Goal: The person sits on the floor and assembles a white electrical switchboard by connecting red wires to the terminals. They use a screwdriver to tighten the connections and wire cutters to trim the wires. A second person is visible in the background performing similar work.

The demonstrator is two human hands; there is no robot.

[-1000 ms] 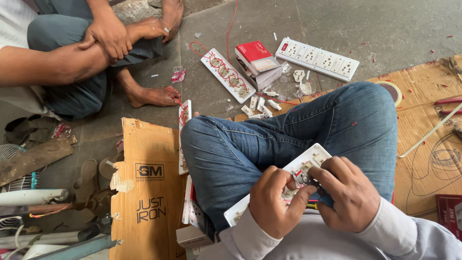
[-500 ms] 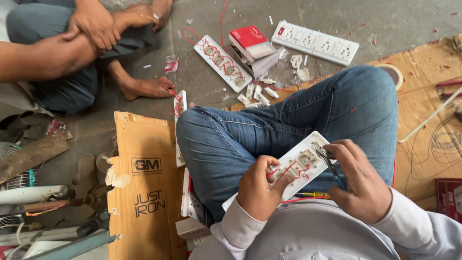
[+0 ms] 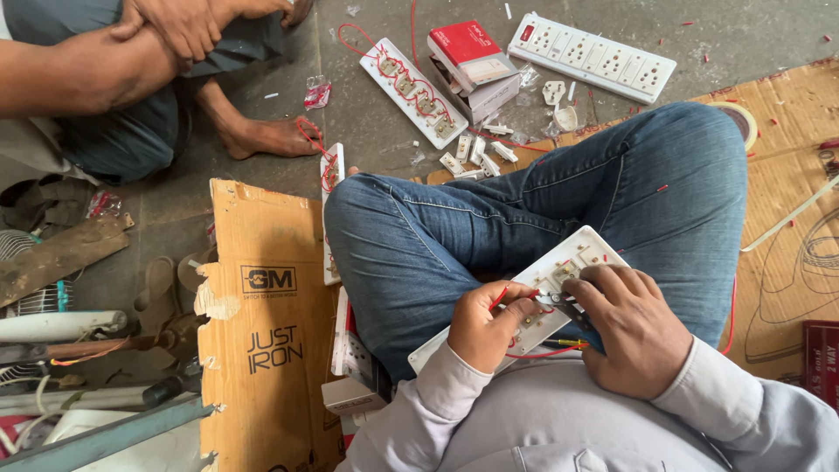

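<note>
A white socket board (image 3: 584, 251) lies back-up across my lap on my blue jeans (image 3: 489, 218), with red wires (image 3: 500, 295) running over it. My left hand (image 3: 483, 328) grips the board's near end and pinches a red wire against it. My right hand (image 3: 631, 330) lies over the middle of the board, closed on a small dark tool (image 3: 554, 301) whose tip meets the wiring. A thin yellow-handled screwdriver (image 3: 566, 343) rests between my hands.
Another person sits at the top left, with a hand (image 3: 179, 26) on a knee and a bare foot (image 3: 266, 135) on the floor. On the floor are an open wired strip (image 3: 411, 87), a red-and-white box (image 3: 472, 54), a finished white strip (image 3: 599, 54), loose sockets (image 3: 476, 156) and cardboard (image 3: 262, 323).
My right hand has slid from the board's far end to its middle, now with the dark tool on the wiring. My left hand has shifted onto a red wire.
</note>
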